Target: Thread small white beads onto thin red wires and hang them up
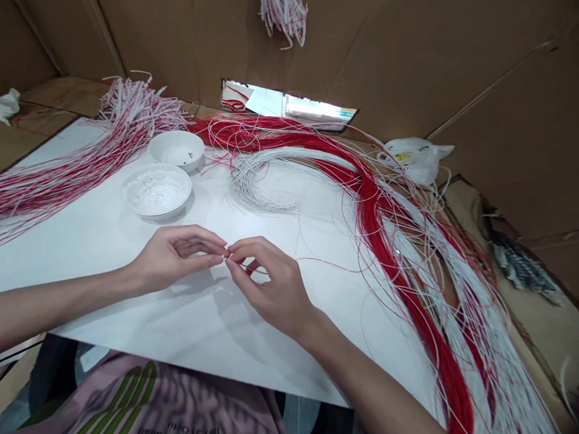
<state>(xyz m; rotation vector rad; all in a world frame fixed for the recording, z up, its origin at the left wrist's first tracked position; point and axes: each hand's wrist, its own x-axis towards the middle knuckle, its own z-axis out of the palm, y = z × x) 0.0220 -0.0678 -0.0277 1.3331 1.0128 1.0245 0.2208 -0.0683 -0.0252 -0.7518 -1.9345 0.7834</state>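
Observation:
Over the white board, my left hand (181, 252) and my right hand (275, 286) meet fingertip to fingertip. Thumb and forefinger of the left pinch a tiny white piece (225, 257), whose exact kind is too small to make out. A thin red wire (333, 266) is pinched in my right hand, its end close to the white piece; whether it passes through is hidden by the fingers. The wire trails off right toward a thick bundle of red wires (370, 213). Left of centre, a white bowl (126, 197) holds many small white pieces.
Behind that bowl stands a second white bowl (175, 144) with a few dark specks. A bundle of red and white wires with white-covered ends (137, 108) lies left. Loose white wires (271, 195) curl mid-board (200, 330). Cardboard walls (408, 46) enclose the back; a plastic bag (417, 157) sits right.

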